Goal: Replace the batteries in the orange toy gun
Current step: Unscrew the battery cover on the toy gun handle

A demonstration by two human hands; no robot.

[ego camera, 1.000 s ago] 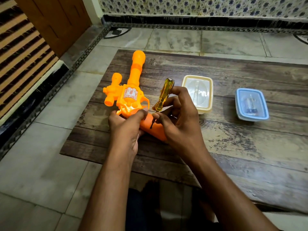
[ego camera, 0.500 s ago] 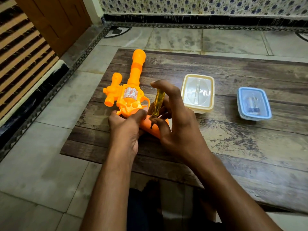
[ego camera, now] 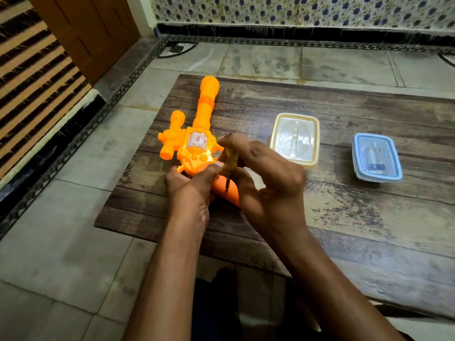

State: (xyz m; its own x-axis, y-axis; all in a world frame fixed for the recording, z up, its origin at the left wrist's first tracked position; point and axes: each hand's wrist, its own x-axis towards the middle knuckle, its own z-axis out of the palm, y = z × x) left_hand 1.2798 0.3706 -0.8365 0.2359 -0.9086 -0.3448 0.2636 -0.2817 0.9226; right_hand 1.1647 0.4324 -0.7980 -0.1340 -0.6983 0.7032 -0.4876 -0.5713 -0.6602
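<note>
The gun (ego camera: pixel 194 148) lies flat on the table (ego camera: pixel 344 217), barrel pointing away, handle angled back toward the person. Left hand (ego camera: pixel 189 190) holds the handle from its near-left side. Right hand (ego camera: pixel 268 183) has its grip curled round the screwdriver (ego camera: pixel 230 161), nearly upright, tip on the handle, probably on a cover screw. Two lidded boxes sit to the right: yellow box (ego camera: pixel 294 139) nearer, blue box (ego camera: pixel 376 156) further. Contents too blurry to call.
</note>
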